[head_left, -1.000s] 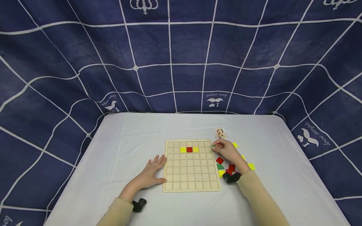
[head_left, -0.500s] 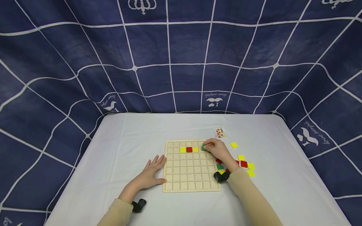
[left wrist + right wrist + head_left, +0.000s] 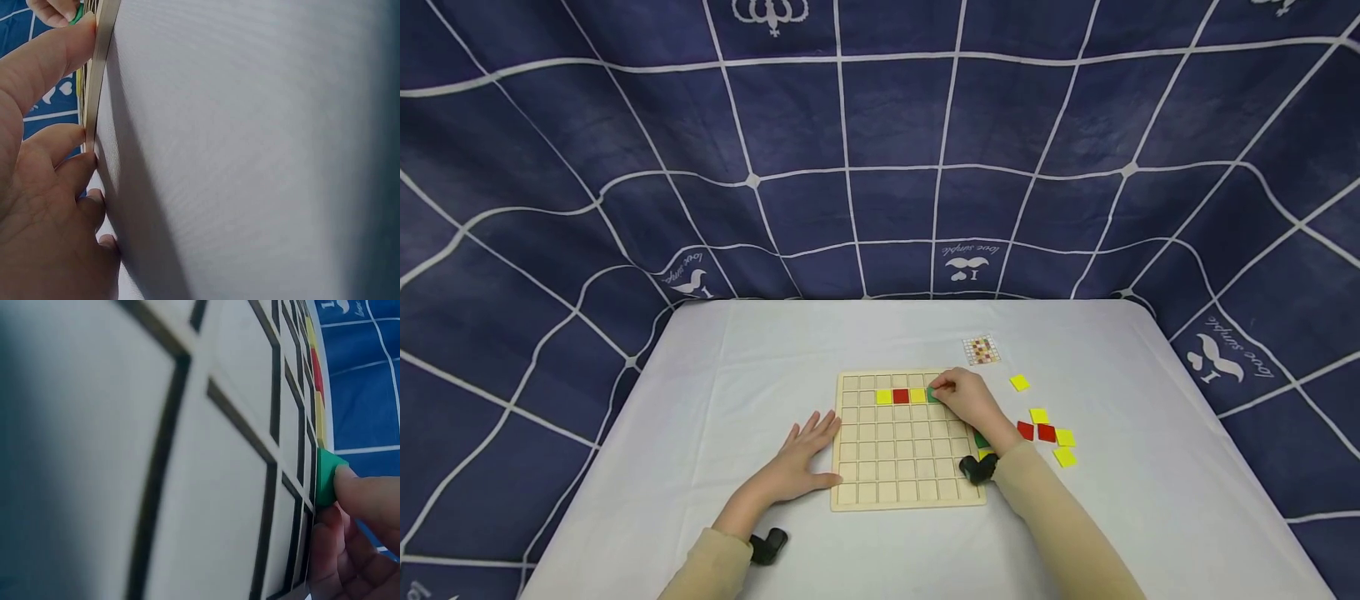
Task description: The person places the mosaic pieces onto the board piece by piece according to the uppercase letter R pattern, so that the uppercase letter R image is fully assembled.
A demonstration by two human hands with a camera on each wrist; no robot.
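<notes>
In the head view a pale wooden grid board point(image 3: 906, 452) lies on the white table. Its upper row bears a yellow tile point(image 3: 883, 397), a red tile point(image 3: 900, 397) and another yellow tile point(image 3: 917, 396). Just right of these, my right hand point(image 3: 968, 398) pinches a green tile point(image 3: 326, 478) with a curved edge; in the right wrist view the tile is at the row's end, thumb on it. Whether it lies fully in its cell I cannot tell. My left hand point(image 3: 797, 467) lies with fingers spread, thumb and fingertips touching the board's left edge.
A small patterned card point(image 3: 981, 350) lies beyond the board's upper right corner. Several loose tiles are scattered to the right, among them a yellow tile point(image 3: 1018, 382) and a red tile point(image 3: 1047, 432). My right forearm hides part of this group. A blue gridded curtain point(image 3: 895, 208) surrounds the table.
My right hand has carried the green tile leftward from the board's right edge to beside the second yellow tile. My left hand has stayed at the board's left edge.
</notes>
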